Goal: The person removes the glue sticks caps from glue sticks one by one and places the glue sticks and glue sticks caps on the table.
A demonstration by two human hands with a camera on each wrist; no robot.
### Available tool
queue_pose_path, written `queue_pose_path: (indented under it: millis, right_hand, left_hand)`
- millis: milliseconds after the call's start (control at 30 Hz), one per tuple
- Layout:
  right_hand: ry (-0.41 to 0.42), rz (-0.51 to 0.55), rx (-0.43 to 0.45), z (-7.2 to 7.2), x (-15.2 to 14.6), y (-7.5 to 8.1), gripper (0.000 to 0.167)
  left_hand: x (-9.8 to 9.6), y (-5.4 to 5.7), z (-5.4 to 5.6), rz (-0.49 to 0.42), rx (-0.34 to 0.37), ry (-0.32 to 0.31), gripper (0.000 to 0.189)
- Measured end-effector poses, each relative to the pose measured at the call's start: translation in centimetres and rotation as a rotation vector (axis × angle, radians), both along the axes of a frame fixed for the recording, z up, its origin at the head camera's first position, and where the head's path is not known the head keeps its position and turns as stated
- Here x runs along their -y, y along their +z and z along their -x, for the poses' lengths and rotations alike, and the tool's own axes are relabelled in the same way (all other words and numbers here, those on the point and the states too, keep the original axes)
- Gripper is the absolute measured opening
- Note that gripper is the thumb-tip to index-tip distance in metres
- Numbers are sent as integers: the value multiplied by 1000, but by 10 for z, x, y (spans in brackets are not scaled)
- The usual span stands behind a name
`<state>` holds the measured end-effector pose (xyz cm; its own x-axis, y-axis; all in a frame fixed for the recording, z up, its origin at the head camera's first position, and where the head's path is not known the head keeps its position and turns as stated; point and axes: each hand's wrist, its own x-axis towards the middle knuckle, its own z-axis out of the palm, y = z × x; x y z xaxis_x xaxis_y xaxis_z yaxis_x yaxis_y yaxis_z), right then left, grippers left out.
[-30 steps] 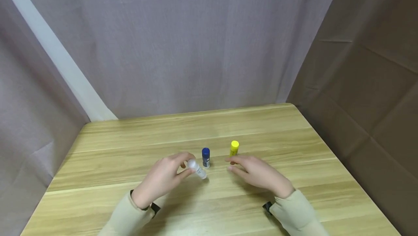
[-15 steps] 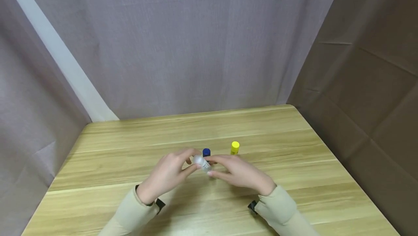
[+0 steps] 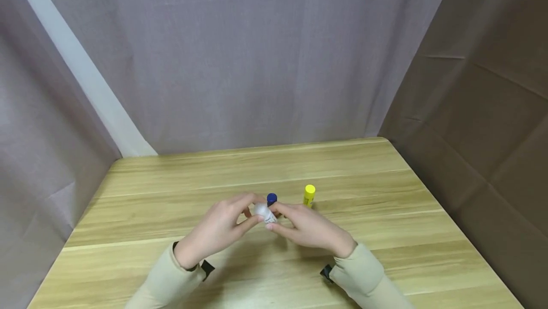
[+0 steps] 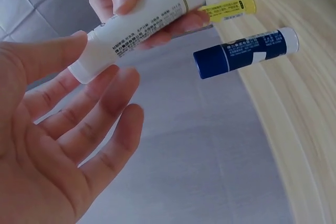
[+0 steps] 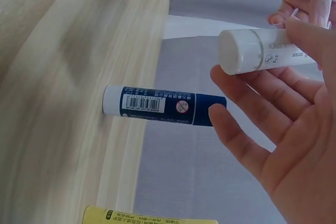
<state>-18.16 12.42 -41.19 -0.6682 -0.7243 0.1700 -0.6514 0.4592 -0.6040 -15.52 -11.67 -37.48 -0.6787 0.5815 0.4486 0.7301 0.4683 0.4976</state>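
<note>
Both hands hold a white glue stick (image 3: pixel 261 210) above the table, tilted. My left hand (image 3: pixel 222 227) pinches one end between thumb and fingers, as the left wrist view shows with the printed glue stick (image 4: pixel 149 22). The body is gripped by my right hand (image 3: pixel 311 229), thumb on one side and fingers on the other. Just behind the hands a dark blue glue stick (image 3: pixel 271 198) stands upright, its lower part hidden in the head view. In the right wrist view, a right fingertip overlaps the cap of the blue glue stick (image 5: pixel 157 106); whether they touch I cannot tell.
A yellow glue stick (image 3: pixel 309 196) stands upright to the right of the blue one, behind my right hand. The wooden table (image 3: pixel 192 176) ends at a grey curtain (image 3: pixel 257 62) at the back, with a brown cloth (image 3: pixel 479 123) on the right.
My right hand has come left from near the yellow glue stick and taken hold of the white one. The left hand has moved slightly right, still pinching it.
</note>
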Motion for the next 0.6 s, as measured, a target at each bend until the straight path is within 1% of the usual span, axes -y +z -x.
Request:
queue_pose_path:
  millis: [133, 267, 367, 600]
  right_hand:
    - [9, 5, 1, -1, 1, 2, 31]
    - [13, 4, 0, -3, 2, 2, 30]
    - [18, 8, 13, -3, 2, 2, 30]
    - [27, 14, 42, -3, 3, 1, 31]
  left_hand:
    - [2, 0, -1, 48, -34, -23, 36]
    - [3, -2, -3, 68, -50, -44, 35]
    - [5, -3, -3, 68, -54, -40, 32]
    - [6, -5, -5, 62, -54, -25, 31]
